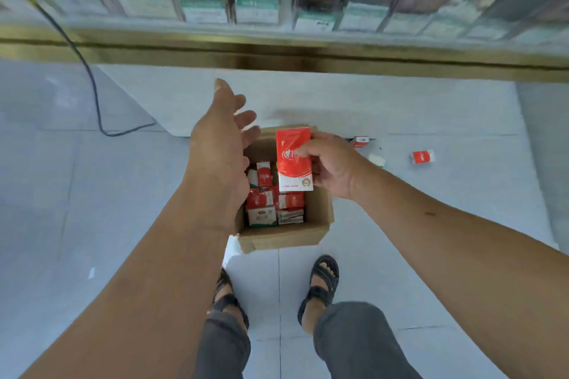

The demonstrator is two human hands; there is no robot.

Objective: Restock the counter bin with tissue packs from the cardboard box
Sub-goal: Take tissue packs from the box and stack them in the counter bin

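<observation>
An open cardboard box (320,218) stands on the floor in front of my feet, holding several red and white tissue packs (268,203). My right hand (332,163) grips one red and white tissue pack (292,160) above the box. To the left of that pack my left hand (221,144) hovers over the box's left edge, fingers spread and holding nothing. The counter bin is not in view.
A glass display counter (308,49) with a gold-coloured frame runs across the top. Two loose packs (421,157) and a small white item lie on the tiled floor to the right. A black cable (92,83) trails at the left. My sandalled feet (320,283) stand below the box.
</observation>
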